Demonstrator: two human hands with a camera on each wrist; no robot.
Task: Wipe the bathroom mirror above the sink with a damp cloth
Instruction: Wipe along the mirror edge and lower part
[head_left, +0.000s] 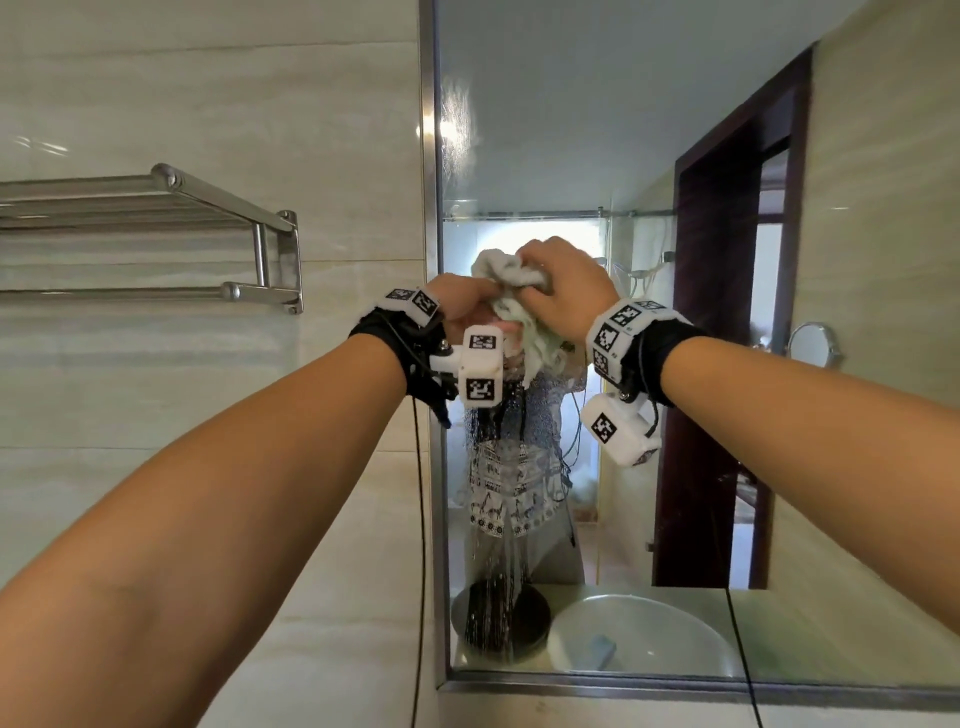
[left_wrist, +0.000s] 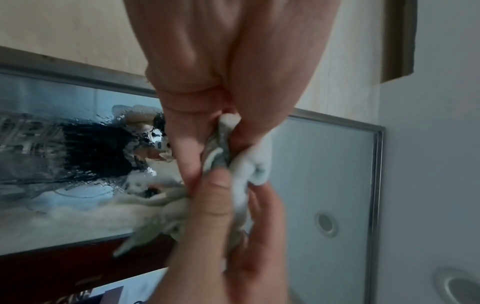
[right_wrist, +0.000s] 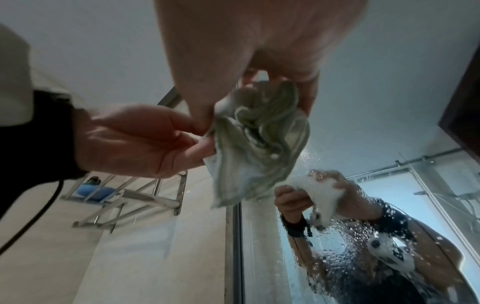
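Head view: my left hand (head_left: 462, 301) and right hand (head_left: 558, 291) both grip bunched cloth (head_left: 506, 270) before mirror (head_left: 597, 130); glass streaked wet, most wiping left, I judge.

pale green-and-white cloth (head_left: 511, 291), silver-framed mirror (head_left: 597, 130), beige streaky wall tiles (head_left: 208, 104), chrome towel rack (head_left: 218, 208) at 9 o'clock

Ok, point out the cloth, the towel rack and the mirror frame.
cloth (right_wrist: 262, 131): right wrist view, its crumpled green middle.
towel rack (head_left: 218, 195): head view, its front top bar.
mirror frame (head_left: 430, 156): head view, its left metal edge.
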